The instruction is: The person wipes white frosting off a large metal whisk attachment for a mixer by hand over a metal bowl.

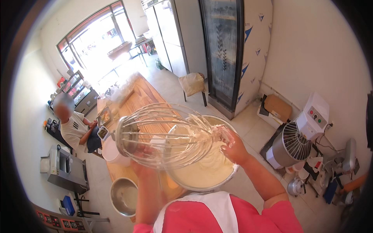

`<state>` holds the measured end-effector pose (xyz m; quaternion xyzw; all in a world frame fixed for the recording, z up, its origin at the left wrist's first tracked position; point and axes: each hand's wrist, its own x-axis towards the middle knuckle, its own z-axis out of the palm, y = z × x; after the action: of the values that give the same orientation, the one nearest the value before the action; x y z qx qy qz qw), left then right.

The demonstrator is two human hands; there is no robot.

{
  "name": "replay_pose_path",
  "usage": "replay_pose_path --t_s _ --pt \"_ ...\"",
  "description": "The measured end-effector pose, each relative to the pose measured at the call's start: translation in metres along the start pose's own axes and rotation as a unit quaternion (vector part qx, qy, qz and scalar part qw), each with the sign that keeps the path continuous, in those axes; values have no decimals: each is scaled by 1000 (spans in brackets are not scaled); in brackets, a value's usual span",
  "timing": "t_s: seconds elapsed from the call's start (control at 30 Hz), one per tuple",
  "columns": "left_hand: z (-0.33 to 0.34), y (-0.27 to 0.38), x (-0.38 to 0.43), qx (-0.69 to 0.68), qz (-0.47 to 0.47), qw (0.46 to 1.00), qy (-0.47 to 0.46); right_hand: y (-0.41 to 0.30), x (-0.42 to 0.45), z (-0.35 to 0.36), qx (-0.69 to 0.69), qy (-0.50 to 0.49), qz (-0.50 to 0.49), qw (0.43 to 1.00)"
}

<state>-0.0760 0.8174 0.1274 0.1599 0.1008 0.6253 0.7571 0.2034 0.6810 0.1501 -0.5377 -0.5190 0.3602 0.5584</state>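
A large wire balloon whisk [163, 137], a mixer attachment by its metal hub, lies on its side in the air before me. My left hand [142, 163] holds it near the hub end; the wires partly hide those fingers. At the wires' far end, the cream-smeared fingers of my right hand [231, 145] close around the tip. Pale cream or batter [201, 171] clings thickly to the wires there. Below the whisk sits a wide metal bowl [191, 188] filled with the same pale mixture, near my apron.
On the wooden table [151, 93] stand a white tub [112, 153], a steel bowl [123, 198] and food trays [104, 116]. Another person [74, 128] sits at its left side. A dough mixer [297, 139] stands on the right floor, a stool [192, 84] beyond the table.
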Motion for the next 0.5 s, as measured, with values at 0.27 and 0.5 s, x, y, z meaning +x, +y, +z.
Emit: replay_pose_path --t_s 0.27,0.5 --pt "-1 0 -11 127 98 987 -12 42 6 7 222 -70 89 969" --pt "-32 7 -5 164 128 976 -57 57 -4 12 430 21 196 881"
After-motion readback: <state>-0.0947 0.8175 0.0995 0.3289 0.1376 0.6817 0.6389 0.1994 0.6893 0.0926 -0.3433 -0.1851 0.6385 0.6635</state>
